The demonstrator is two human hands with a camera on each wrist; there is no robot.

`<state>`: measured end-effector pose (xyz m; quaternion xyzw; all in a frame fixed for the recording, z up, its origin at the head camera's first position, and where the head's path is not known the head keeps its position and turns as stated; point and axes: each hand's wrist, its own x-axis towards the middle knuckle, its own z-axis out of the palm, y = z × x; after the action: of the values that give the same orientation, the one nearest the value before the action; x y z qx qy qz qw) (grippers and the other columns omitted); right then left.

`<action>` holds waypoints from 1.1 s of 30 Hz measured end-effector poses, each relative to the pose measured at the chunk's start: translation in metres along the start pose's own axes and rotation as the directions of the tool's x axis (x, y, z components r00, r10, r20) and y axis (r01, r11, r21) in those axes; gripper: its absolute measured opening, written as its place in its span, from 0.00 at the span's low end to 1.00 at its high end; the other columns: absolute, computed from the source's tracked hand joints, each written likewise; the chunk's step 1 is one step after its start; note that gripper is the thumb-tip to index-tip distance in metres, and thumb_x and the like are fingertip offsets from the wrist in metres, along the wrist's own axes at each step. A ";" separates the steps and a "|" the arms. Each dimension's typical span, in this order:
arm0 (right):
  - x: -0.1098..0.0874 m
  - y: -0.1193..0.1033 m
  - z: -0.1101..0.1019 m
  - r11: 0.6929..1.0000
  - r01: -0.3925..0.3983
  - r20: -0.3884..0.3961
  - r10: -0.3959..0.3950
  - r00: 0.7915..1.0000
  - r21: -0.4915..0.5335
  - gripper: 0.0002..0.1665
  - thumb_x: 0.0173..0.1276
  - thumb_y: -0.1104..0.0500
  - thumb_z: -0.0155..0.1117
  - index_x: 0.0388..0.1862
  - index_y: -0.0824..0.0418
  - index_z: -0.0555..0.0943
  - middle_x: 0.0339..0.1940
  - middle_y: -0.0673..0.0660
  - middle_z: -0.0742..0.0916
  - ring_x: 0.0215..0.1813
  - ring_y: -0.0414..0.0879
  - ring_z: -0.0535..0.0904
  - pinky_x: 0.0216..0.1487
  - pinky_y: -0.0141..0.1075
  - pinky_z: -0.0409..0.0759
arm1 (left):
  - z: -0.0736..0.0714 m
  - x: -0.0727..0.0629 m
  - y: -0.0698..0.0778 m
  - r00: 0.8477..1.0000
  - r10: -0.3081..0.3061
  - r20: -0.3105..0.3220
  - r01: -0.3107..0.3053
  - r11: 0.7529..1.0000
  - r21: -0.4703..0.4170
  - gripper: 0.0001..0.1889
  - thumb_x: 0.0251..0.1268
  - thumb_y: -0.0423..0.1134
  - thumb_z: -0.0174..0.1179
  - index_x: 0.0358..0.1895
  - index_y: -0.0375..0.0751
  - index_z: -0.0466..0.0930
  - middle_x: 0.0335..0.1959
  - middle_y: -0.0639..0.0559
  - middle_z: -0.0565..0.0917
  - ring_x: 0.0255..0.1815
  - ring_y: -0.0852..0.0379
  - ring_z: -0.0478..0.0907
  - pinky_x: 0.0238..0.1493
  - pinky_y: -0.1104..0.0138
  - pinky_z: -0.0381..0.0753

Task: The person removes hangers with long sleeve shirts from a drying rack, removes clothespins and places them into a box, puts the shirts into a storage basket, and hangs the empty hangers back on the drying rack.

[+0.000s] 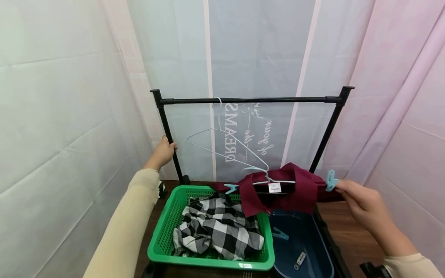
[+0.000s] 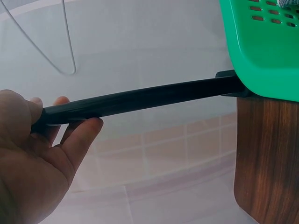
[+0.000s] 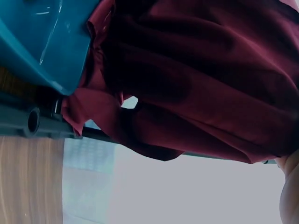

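Maroon shirt (image 1: 288, 204): spread on a pale hanger (image 1: 283, 181) below the rack's crossbar, its collar facing the head camera and a white label (image 1: 274, 187) at the neck; its near part overlaps the basket's far right corner and the tub's far end.
Left hand (image 1: 164, 153): grips the left post (image 1: 169, 131) of the black rack (image 1: 250, 100), fingers and thumb wrapped round the tube.
Right hand (image 1: 363, 202): pinches the shirt at its right-hand side, just beside a light blue clip (image 1: 331, 180); the right wrist view shows mostly draped maroon cloth, with only a sliver of hand at its edge.
Second light blue clip (image 1: 231, 188): sits at the shirt's left-hand side.
Wire hanger (image 1: 226, 156): hooked over the crossbar, bare; its lower right corner meets the shirt hanger's neck, though whether one hangs from the other I cannot tell.
Green basket (image 1: 208, 263): holds a crumpled black-and-white checked cloth (image 1: 219, 227).
Blue tub (image 1: 295, 235): beside the basket, with a blue clip (image 1: 280, 233) and a small greyish item (image 1: 299, 260) inside.
Backdrop (image 1: 257, 50): pale curtain, printed with lettering including "DREAMS".
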<state>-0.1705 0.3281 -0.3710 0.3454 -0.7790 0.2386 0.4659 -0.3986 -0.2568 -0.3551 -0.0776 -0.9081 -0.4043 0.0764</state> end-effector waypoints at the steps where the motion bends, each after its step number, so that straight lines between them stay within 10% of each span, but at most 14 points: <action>1: 0.000 -0.001 -0.002 1.000 0.012 -0.006 -0.012 1.000 0.006 0.26 0.79 0.45 0.56 0.41 0.66 0.89 0.44 0.44 0.89 0.52 0.22 0.79 0.54 0.14 0.71 | 0.001 0.000 0.000 1.000 -0.003 0.001 0.003 1.000 0.000 0.16 0.86 0.40 0.38 0.63 0.30 0.60 0.56 0.33 0.79 0.56 0.40 0.77 0.58 0.49 0.76; 12: 0.012 -0.011 -0.018 0.985 0.033 -0.177 -0.003 0.984 0.169 0.23 0.76 0.57 0.64 0.35 0.80 0.83 0.51 0.42 0.89 0.55 0.29 0.82 0.57 0.19 0.74 | 0.000 -0.001 -0.003 0.999 -0.007 0.045 0.007 1.000 0.004 0.16 0.87 0.41 0.35 0.63 0.31 0.58 0.60 0.33 0.77 0.60 0.38 0.76 0.56 0.49 0.74; 22: 0.052 0.004 -0.028 0.969 -0.229 -0.256 0.198 0.946 -0.098 0.11 0.73 0.65 0.67 0.38 0.76 0.86 0.47 0.22 0.83 0.50 0.15 0.77 0.52 0.13 0.69 | -0.003 -0.003 -0.004 0.999 -0.013 0.051 0.013 1.000 0.009 0.17 0.87 0.42 0.35 0.64 0.32 0.58 0.61 0.34 0.76 0.61 0.38 0.75 0.58 0.49 0.74; 33: 0.116 0.009 -0.033 0.914 -0.375 -0.293 0.320 0.901 -0.153 0.09 0.74 0.65 0.66 0.46 0.69 0.89 0.40 0.14 0.79 0.40 0.14 0.72 0.46 0.14 0.64 | -0.001 0.001 -0.005 0.999 -0.012 0.032 0.012 1.000 0.010 0.16 0.87 0.45 0.38 0.61 0.36 0.62 0.59 0.35 0.78 0.56 0.41 0.75 0.54 0.51 0.75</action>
<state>-0.1967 0.3203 -0.2534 0.1155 -0.7801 0.2800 0.5474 -0.4008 -0.2604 -0.3576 -0.0785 -0.9116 -0.3992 0.0596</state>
